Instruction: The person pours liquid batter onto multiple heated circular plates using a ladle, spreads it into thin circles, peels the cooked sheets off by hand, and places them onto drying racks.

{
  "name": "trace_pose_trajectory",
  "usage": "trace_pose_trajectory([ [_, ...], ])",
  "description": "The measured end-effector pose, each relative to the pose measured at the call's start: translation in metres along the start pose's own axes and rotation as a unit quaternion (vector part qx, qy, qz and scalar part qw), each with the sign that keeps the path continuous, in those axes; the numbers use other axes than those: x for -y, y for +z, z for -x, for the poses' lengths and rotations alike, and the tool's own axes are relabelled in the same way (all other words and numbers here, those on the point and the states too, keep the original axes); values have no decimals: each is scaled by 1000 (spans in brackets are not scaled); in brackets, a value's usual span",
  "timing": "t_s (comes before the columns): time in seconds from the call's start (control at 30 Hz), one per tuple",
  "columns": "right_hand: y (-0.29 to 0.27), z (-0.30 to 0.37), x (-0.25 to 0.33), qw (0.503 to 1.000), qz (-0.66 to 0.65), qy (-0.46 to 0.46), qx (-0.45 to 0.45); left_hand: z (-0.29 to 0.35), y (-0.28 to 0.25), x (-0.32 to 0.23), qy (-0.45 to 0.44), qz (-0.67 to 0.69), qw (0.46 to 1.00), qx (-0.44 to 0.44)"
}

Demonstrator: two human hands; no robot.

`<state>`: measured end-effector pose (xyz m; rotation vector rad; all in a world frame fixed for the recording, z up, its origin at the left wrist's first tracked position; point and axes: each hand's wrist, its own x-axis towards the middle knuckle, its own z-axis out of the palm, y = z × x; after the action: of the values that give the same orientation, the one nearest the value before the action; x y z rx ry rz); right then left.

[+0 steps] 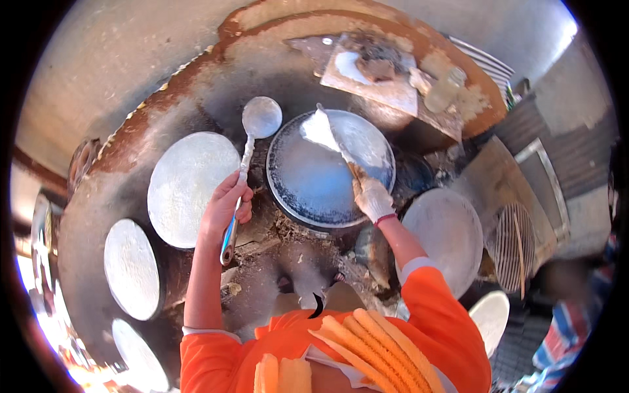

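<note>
One ladle (261,117) sits in the L hand (228,203), curled tight abt it, while the R hand (373,198) grips a scraper (320,130) over the round pan (304,180) btwn & just beyond them, prob. mid-spreading, so next pass likely wants steady, flat pressure.

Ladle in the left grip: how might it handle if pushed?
The ladle looks stiff, its slim shaft showing no sag. It may feel head-heavy, since the round bowl sits well beyond the left grip. The whitish coating along the shaft could make it slippery there.
</note>
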<state>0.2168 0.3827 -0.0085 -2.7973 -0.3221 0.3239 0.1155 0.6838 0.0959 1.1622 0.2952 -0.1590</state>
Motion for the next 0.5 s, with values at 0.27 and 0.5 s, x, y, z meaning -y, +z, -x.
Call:
trace_pose_trajectory([
  [0.27,5,-6,-10,990,6,-123,71,-29,-1,31,23,-170,982,-74],
  [0.5,22,-21,-25,974,-99,-202,5,-155,10,52,169,-431,882,-86],
])
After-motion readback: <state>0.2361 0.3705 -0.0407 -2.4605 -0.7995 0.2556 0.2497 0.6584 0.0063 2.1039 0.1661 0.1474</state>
